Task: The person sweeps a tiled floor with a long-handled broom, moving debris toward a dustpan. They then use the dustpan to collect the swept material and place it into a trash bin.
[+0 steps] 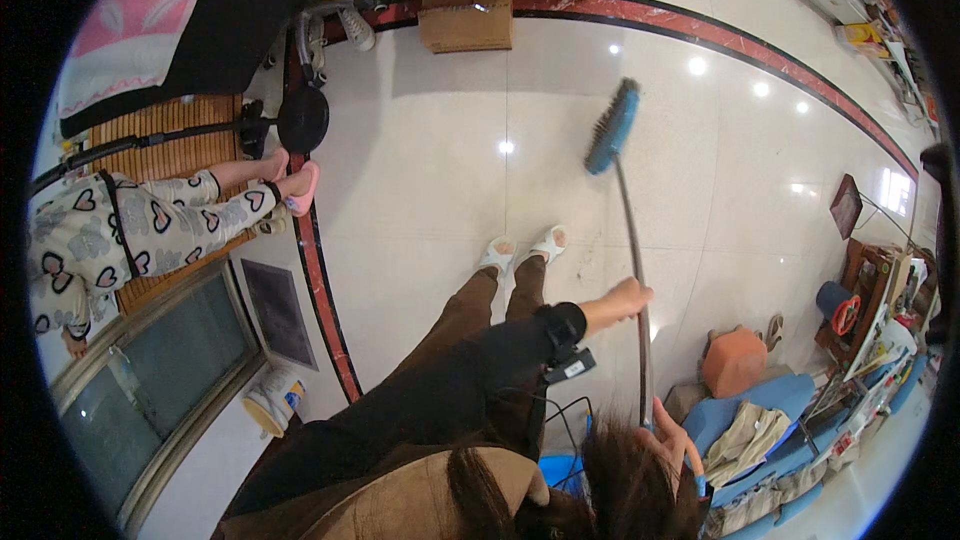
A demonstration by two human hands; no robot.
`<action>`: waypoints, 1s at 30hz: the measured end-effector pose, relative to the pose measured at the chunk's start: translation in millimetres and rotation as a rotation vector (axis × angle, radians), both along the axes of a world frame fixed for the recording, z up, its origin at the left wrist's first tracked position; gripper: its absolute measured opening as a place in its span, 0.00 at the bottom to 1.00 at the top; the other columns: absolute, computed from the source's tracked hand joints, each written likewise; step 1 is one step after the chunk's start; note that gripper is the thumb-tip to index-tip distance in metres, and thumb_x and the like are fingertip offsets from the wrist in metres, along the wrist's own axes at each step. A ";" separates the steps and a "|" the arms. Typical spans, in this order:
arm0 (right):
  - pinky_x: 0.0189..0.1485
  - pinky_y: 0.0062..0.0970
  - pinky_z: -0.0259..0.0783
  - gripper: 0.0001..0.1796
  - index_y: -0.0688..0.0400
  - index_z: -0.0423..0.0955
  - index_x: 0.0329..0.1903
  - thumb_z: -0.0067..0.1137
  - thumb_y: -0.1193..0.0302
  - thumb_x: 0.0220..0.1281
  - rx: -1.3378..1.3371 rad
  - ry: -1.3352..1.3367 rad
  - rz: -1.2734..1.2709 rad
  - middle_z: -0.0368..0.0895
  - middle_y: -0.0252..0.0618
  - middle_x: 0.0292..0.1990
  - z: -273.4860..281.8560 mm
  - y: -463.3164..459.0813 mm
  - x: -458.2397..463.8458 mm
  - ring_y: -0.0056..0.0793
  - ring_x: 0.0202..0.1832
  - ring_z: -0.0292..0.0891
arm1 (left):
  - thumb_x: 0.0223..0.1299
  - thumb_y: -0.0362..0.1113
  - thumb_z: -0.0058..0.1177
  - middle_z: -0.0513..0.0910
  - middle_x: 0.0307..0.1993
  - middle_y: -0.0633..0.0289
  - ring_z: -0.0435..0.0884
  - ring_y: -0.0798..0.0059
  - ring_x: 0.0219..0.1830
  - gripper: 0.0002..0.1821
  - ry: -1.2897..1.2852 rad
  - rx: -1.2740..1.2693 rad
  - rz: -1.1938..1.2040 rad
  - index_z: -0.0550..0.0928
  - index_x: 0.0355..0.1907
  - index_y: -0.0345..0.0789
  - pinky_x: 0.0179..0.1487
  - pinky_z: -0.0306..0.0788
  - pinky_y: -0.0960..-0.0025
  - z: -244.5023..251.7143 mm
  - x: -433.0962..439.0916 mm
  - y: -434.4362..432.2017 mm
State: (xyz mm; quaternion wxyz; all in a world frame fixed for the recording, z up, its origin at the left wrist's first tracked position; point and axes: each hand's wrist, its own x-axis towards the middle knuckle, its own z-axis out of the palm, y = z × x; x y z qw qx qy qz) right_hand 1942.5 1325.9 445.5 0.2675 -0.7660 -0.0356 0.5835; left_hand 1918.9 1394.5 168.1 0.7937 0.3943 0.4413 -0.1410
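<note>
A broom with a blue head [619, 127] and dark bristles touches the pale tiled floor, its head in front of my feet and a little to the right. The thin metal handle runs back towards my body. My left hand [628, 297] reaches across and is closed around the middle of this handle. Nearer my body, my right hand [666, 436] holds the upper part of the handle, partly hidden by hair. Small dark specks of dirt [583, 267] lie on the floor to the right of my slippers [551, 244].
Cardboard boxes [466, 26] stand ahead. To the left, another person [161, 217] in heart-patterned clothes is beside a round black stand base [303, 120]. An orange stool [735, 361], a blue chair [720, 416] and a cluttered shelf [862, 285] stand to the right.
</note>
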 end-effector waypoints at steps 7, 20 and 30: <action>0.14 0.18 0.56 0.29 0.63 0.54 0.59 0.45 0.79 0.51 0.202 0.574 -0.398 0.65 0.37 0.17 -129.8 46.5 47.3 0.21 0.13 0.59 | 0.46 0.45 0.40 0.75 0.13 0.52 0.75 0.63 0.15 0.21 0.262 0.383 0.059 0.75 0.14 0.27 0.16 0.64 0.64 -73.8 -17.6 135.6; 0.15 0.18 0.57 0.26 0.66 0.58 0.57 0.45 0.79 0.52 0.009 0.303 -0.525 0.67 0.37 0.17 -85.8 -24.9 189.5 0.20 0.13 0.61 | 0.48 0.41 0.42 0.71 0.11 0.55 0.68 0.68 0.09 0.17 0.070 -0.037 -0.248 0.72 0.14 0.29 0.11 0.59 0.67 -73.7 183.3 15.0; 0.15 0.18 0.57 0.31 0.64 0.50 0.61 0.44 0.81 0.51 0.153 0.364 -0.576 0.64 0.37 0.17 -55.1 59.2 226.2 0.21 0.14 0.60 | 0.46 0.43 0.42 0.72 0.12 0.57 0.69 0.70 0.11 0.17 0.061 0.123 -0.213 0.72 0.15 0.29 0.12 0.60 0.67 -14.4 226.4 144.6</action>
